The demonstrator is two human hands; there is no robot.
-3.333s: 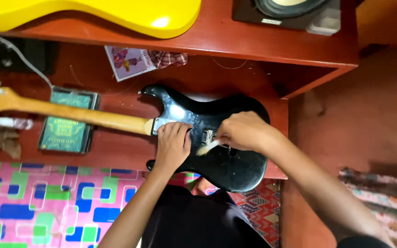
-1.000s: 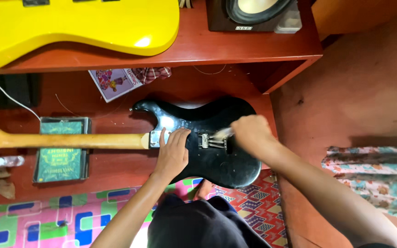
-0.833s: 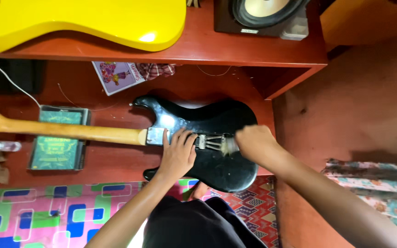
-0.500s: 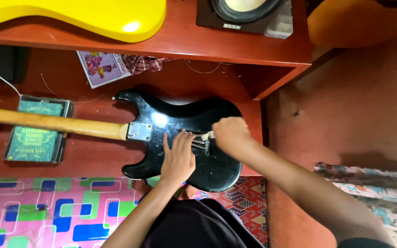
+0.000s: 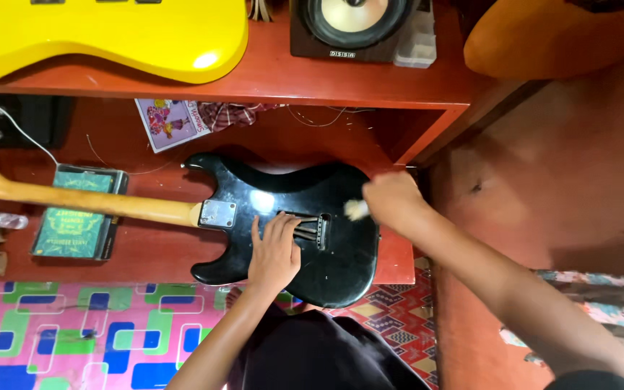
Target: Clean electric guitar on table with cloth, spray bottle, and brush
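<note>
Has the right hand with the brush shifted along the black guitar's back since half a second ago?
Yes. The right hand and brush have moved away from the spring cavity, toward the black guitar body's tail edge.

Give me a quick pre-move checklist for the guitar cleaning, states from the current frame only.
1. Black guitar lies flat, back up, on the red table: ok.
2. Left hand presses the body beside the open spring cavity: ok.
3. Right hand holds a small pale brush at the body's edge: ok.
4. Brush bristles touching the cavity: not ok, off to its side.
5. Cavity free of dust: cannot tell.
6. Neck supported on the table: ok.
</note>
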